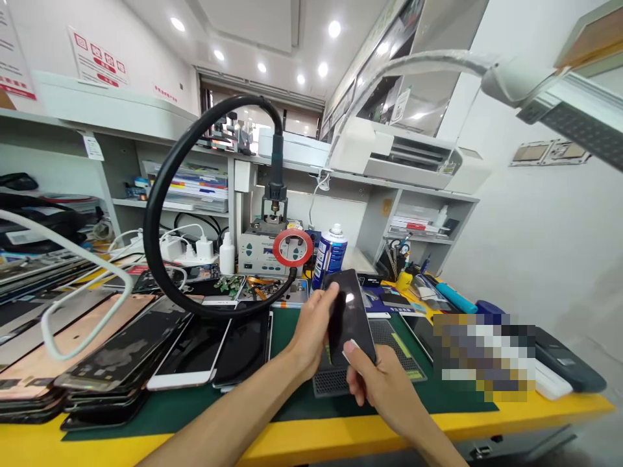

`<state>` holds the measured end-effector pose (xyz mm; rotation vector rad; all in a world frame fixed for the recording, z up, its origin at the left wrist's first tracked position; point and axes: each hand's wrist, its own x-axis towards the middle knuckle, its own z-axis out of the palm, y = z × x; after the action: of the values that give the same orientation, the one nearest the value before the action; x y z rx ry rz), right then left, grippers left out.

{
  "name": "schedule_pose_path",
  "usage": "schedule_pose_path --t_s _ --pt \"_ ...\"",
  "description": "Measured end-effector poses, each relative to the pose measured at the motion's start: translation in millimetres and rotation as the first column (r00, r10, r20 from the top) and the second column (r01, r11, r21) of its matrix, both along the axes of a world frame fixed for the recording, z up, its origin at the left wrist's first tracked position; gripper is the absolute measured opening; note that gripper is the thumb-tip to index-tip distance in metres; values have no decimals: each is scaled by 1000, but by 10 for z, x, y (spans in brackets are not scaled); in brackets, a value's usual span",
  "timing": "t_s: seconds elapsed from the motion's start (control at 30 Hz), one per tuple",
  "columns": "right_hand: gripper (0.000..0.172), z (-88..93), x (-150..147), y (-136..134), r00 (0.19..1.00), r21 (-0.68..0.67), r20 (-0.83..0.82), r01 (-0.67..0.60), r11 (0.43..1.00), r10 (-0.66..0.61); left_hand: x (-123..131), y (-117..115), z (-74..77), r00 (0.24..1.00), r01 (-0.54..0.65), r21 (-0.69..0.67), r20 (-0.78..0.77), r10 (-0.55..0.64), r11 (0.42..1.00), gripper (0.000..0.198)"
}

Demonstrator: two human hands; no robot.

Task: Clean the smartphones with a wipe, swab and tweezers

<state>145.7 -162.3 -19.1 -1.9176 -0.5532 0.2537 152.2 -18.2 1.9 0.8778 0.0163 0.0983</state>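
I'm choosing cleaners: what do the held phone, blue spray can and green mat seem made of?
Held phone: likely glass front, glossy, mirroring a bright spot. Blue spray can: probably painted metal, with shiny highlights on its cylindrical wall. Green mat: perhaps rubber or plastic, matte, without sharp reflections.

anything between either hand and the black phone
Nothing visible: the left hand and the right hand both hold the black phone directly. The perforated pad lies below it, on the green mat, not between.
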Motion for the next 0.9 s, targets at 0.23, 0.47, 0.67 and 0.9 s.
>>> schedule_pose_path --t_s 0.23,0.47,0.67,0.9 --pt "54 102 298 36 960 81 -200 -184 980 197 109 72 -31 997 60 44 -41 -58 997 36" --pt "49 114 295 -373 980 296 -191 115 948 -59 199 280 -49 933 -359 638 253 255 681 50" --pt "52 -174 156 -759 933 295 -166 357 887 -320 300 457 -19 812 -564 717 392 432 410 63" --pt "51 -293 171 -863 924 383 -223 375 844 -310 651 345 242 871 -387 917 330 363 95 90"
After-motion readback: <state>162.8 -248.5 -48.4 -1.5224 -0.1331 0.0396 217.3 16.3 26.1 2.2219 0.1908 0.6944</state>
